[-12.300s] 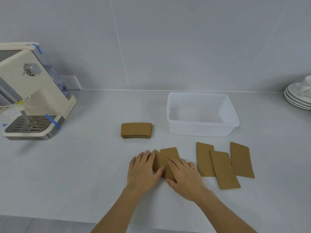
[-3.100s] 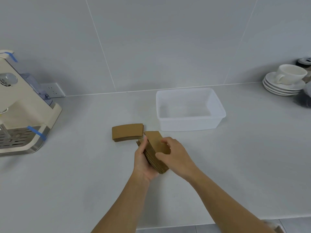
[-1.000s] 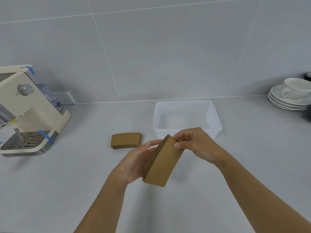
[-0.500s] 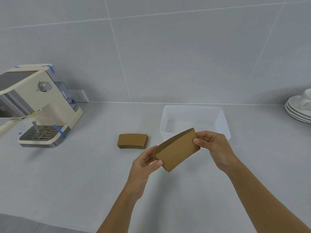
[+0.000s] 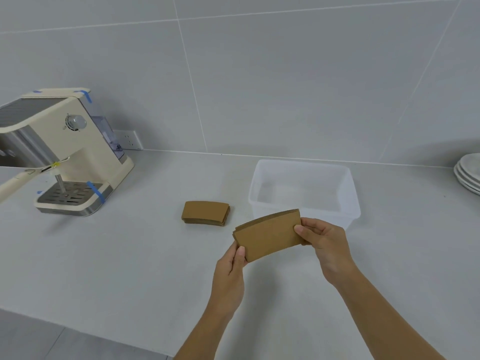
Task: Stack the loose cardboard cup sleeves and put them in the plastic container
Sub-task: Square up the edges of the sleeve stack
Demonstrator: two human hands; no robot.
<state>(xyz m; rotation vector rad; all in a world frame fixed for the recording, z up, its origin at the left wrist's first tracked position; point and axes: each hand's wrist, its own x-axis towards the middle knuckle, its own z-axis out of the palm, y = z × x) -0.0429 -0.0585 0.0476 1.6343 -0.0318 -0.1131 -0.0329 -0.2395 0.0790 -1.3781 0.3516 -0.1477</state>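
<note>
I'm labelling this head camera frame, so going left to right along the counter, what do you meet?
Coffee machine → wall socket → stack of sleeves lying on the counter → left hand → stack of sleeves held in both hands → right hand → saucers.

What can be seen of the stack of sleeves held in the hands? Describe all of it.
The stack of sleeves is flat brown cardboard, several layers squared together, edges showing along its top. It is held in the air above the counter, tilted, right end higher. The left hand pinches its lower left corner; the right hand grips its right end. It sits just in front of the plastic container, not inside.
</note>
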